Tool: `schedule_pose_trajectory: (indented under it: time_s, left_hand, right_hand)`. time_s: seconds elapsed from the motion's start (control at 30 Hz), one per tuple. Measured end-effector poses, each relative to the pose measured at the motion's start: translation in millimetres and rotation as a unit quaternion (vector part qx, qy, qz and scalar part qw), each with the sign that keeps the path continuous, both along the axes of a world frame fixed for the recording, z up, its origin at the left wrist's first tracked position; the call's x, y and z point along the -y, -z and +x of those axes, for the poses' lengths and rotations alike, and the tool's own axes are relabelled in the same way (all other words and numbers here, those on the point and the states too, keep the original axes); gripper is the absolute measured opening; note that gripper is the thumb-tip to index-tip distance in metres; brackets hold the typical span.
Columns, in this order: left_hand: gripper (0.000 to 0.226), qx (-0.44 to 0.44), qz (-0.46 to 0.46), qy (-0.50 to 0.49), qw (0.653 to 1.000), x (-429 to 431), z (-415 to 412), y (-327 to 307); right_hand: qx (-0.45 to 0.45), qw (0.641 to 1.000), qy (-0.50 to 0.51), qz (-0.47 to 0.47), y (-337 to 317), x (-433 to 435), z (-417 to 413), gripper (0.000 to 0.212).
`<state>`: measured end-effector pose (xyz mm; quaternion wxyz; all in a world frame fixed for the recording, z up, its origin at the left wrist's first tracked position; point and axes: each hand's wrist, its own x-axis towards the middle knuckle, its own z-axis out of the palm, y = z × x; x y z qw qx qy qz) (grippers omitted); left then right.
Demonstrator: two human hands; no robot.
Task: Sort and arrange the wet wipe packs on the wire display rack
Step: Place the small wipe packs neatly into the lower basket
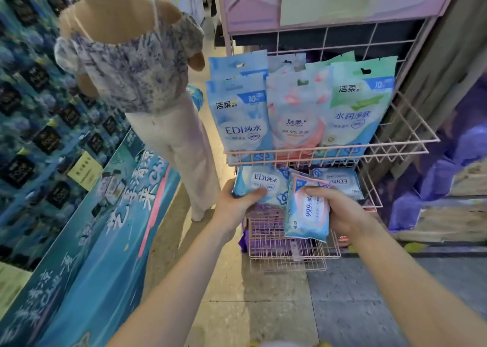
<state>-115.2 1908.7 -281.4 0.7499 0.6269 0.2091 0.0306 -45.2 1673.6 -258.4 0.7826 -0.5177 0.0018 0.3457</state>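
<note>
Standing by the wire display rack (405, 142), head view: left hand (235, 201) curls round a blue EDI pack (264, 184) at 9 o'clock of the middle tier. The right hand (342, 212) grips a pink-and-blue pack (305, 214) at 6 o'clock, just in front of that tier. Risk: the pink-and-blue pack, held by one side only, could slip to the floor, or land among the blue ones and mix the sorts.

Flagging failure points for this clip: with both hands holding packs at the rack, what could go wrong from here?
The right hand holds the pink pack by one side, in front of the rack; it may slip to the floor. The left hand grips the blue EDI pack at the rack's left end, where it might tip out.
</note>
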Motion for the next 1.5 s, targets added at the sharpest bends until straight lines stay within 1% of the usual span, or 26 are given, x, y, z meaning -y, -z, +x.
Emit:
schedule_pose_trajectory:
  time_s: [0.1, 0.17, 0.23, 0.3, 0.33, 0.4, 0.47, 0.53, 0.63, 0.7, 0.8, 0.87, 0.93, 1.0, 1.07, 1.13, 1.2, 1.23, 1.27, 1.33, 1.37, 1.4, 1.47, 1.5]
  left_hand:
    - [0.061, -0.017, 0.010, -0.009, 1.000, -5.5, -1.4, -4.5]
    - [0.054, -0.020, 0.027, -0.002, 0.999, -9.8, -2.2, -7.0]
    - [0.051, -0.027, 0.061, 0.009, 0.998, -13.9, -2.7, -9.2]
    - [0.056, -0.025, 0.095, 0.026, 0.995, -16.4, -1.8, -9.9]
    - [0.061, -0.023, 0.105, 0.035, 0.994, -17.0, -0.7, -9.7]
    - [0.064, -0.016, 0.120, 0.053, 0.991, -16.8, 2.6, -9.6]
    - [0.053, -0.005, 0.146, 0.071, 0.987, -16.3, 7.2, -9.3]
    - [0.044, 0.012, 0.167, 0.071, 0.983, -17.0, 12.2, -12.7]
    - [0.044, 0.035, 0.204, 0.072, 0.976, -21.9, 20.9, -18.4]
    - [0.047, 0.048, 0.228, 0.087, 0.969, -28.0, 29.3, -20.8]
    - [0.050, 0.053, 0.259, 0.110, 0.958, -37.6, 42.9, -20.7]
    - [0.053, 0.047, 0.260, 0.123, 0.957, -41.9, 50.3, -17.9]
    - [0.050, 0.037, 0.247, 0.131, 0.959, -41.3, 54.2, -18.7]
    - [0.047, 0.031, 0.239, 0.132, 0.961, -41.1, 61.1, -19.4]
    - [0.047, 0.025, 0.244, 0.151, 0.958, -41.6, 66.2, -19.4]
    - [0.046, 0.012, 0.248, 0.168, 0.954, -45.7, 72.0, -13.4]
    - [0.045, -0.023, 0.263, 0.154, 0.952, -49.3, 82.4, -6.1]
    - [0.047, -0.045, 0.285, 0.145, 0.946, -51.6, 87.5, -3.4]
    - [0.061, -0.072, 0.317, 0.131, 0.936, -59.3, 99.3, 8.1]
    - [0.120, -0.119, 0.387, 0.102, 0.909, -83.9, 134.3, 50.0]
    - [0.136, -0.135, 0.409, 0.099, 0.897, -87.9, 138.3, 54.6]
    - [0.140, -0.137, 0.420, 0.105, 0.891, -89.1, 137.6, 51.7]
    - [0.138, -0.136, 0.427, 0.113, 0.887, -82.2, 123.8, 27.4]
    - [0.139, -0.139, 0.431, 0.110, 0.885, -85.8, 125.1, 28.1]
  right_hand:
    - [0.005, 1.000, -0.004, 0.013, 0.8, -0.9, -2.9, 0.020]
    - [0.015, 1.000, -0.002, 0.006, -0.2, -2.0, -3.6, 0.020]
    - [0.016, 1.000, -0.002, -0.010, 1.1, -3.1, -2.3, 0.029]
    - [0.004, 1.000, 0.010, -0.017, 2.1, -4.6, -0.2, 0.037]
    - [0.001, 1.000, 0.018, -0.015, 1.7, -5.7, 1.0, 0.037]
    - [0.002, 1.000, 0.029, -0.006, -1.6, -9.1, 1.6, 0.031]
    - [0.004, 0.999, 0.038, 0.003, -5.8, -12.3, 1.0, 0.026]
    - [0.006, 0.999, 0.048, 0.006, -8.0, -14.3, 0.4, 0.025]
    - [0.019, 0.997, 0.070, 0.012, -6.4, -12.2, -2.0, 0.027]
    - [0.022, 0.997, 0.077, 0.011, -3.5, -7.8, -4.9, 0.031]
    - [0.016, 0.996, 0.082, -0.020, -0.8, -0.8, -8.4, 0.025]
    - [0.014, 0.995, 0.087, -0.040, 1.4, 2.0, -8.4, 0.027]
    - [0.019, 0.995, 0.084, -0.054, 1.7, 2.3, -7.9, 0.029]
    - [0.029, 0.995, 0.067, -0.070, -0.3, 0.5, -9.4, 0.024]
    - [0.036, 0.995, 0.042, -0.082, -1.5, -2.0, -11.4, 0.016]
    - [0.033, 0.995, 0.028, -0.084, -1.3, -3.6, -11.1, 0.014]
    - [0.029, 0.996, 0.026, -0.084, -0.6, -3.7, -9.2, 0.014]
    - [0.024, 0.996, 0.027, -0.082, 0.0, -4.0, -7.9, 0.016]
    - [0.019, 0.996, 0.028, -0.081, 0.8, -3.4, -6.4, 0.019]
    - [0.012, 0.996, 0.025, -0.082, 1.9, -1.9, -4.7, 0.024]
    - [0.009, 0.996, 0.021, -0.084, 2.3, -1.3, -4.4, 0.026]
    - [0.008, 0.996, 0.017, -0.086, 2.7, -0.6, -3.8, 0.026]
    - [0.009, 0.996, 0.013, -0.091, 3.3, 0.7, -3.1, 0.023]
    - [0.008, 0.996, 0.011, -0.092, 3.6, 1.0, -2.7, 0.021]
